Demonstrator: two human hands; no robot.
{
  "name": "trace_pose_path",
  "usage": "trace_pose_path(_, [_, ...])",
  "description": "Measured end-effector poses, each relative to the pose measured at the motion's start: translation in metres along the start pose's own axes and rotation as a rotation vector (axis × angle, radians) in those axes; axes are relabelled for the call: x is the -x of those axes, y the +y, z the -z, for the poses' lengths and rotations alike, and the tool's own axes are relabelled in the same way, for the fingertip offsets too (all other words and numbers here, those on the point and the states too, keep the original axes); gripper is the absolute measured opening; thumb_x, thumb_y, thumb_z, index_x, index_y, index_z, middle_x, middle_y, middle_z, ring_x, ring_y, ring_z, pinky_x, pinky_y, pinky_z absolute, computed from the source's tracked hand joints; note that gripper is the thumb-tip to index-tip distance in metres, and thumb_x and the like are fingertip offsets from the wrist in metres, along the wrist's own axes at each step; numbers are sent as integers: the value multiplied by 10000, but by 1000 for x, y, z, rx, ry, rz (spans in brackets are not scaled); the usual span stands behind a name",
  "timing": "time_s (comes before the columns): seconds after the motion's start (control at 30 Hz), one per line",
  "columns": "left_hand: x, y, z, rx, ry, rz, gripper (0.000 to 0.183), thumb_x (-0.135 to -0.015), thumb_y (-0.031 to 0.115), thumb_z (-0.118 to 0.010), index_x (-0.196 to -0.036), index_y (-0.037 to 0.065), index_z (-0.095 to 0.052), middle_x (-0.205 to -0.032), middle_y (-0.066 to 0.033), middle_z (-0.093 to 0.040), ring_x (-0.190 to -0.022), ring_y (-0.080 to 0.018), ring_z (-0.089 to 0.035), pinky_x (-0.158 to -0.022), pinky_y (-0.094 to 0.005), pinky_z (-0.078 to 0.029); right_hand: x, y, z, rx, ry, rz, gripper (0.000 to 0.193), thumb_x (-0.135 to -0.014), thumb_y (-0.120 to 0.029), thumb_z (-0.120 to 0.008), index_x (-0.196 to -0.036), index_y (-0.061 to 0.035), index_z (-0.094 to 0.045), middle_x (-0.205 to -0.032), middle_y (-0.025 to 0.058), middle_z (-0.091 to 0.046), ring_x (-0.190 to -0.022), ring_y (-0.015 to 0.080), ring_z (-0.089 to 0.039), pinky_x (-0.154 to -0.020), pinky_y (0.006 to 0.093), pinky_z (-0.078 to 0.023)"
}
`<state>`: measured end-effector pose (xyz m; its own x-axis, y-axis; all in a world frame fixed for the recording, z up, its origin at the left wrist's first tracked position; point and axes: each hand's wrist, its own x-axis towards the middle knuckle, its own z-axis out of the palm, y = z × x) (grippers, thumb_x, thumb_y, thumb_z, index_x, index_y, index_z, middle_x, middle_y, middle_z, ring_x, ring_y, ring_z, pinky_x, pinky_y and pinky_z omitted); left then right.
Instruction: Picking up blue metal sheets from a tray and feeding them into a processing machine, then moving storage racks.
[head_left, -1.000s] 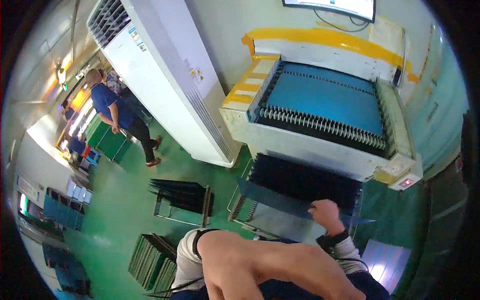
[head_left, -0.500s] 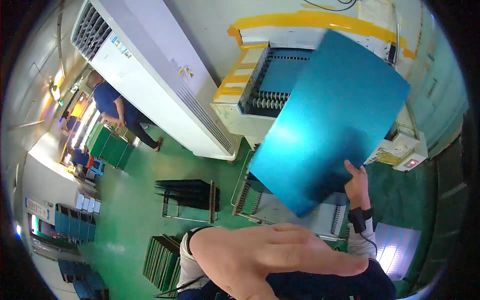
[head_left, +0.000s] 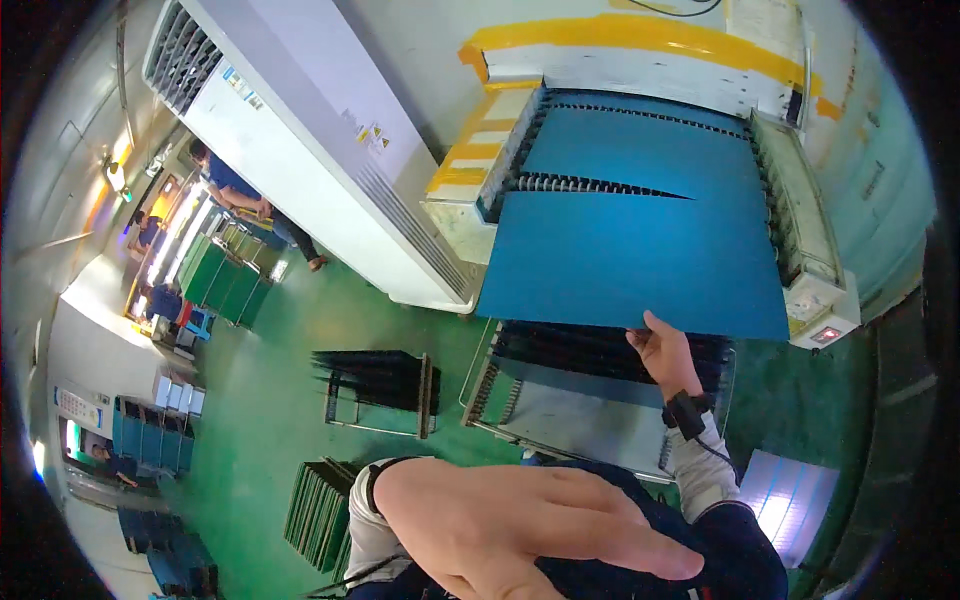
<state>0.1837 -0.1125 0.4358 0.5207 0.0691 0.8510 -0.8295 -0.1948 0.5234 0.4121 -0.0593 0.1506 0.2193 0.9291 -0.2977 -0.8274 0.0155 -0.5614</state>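
Note:
My right hand [head_left: 665, 352] pinches the near edge of a large flat blue panel [head_left: 630, 260], thumb on top. The panel lies nearly level over the front of a roller conveyor [head_left: 575, 184], its near edge sticking out toward me. Farther in, a second blue panel [head_left: 640, 140] rests on the rollers; the held one covers part of it or of the gap between them. Close to the camera, my left hand [head_left: 530, 515] is held out over my lap, back upward, fingers stretched and touching no panel.
Below the conveyor mouth stands a slotted rack [head_left: 560, 400] with dark panels. Left of it are another rack [head_left: 375, 390] and a stack of green-edged boards [head_left: 320, 515]. A tall white air conditioner [head_left: 320, 150] flanks the conveyor. A grey sheet [head_left: 790, 500] lies at right. People work far left.
The blue panel has gone from tilted up and slanting to nearly level over the rollers, uncovering the panel behind. My right hand has moved left with its edge. My left hand has barely shifted.

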Motion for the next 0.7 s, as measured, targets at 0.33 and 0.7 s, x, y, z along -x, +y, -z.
trace_pose_path(0.33, [1,-9,13,-7,12,-17,375,-873,115,-578,-1247,124,-558,-1140,-338,-541,-915,-409,-614,-730,-422,-525,-28,14,-11,81,-4,-81,192,-886,-192,-608,-976,-31,-557,-920,113,-609,-855,240,-629,-715,354,-526])
trace_pose_path(0.7, [0,-23,25,-8,53,-57,376,-879,125,-585,-1253,122,-548,-1135,-341,-542,-913,-409,-612,-726,-419,-522,-35,24,-15,122,6,-71,207,-892,-219,-597,-969,-31,-554,-877,142,-630,-785,236,-641,-677,350,-524])
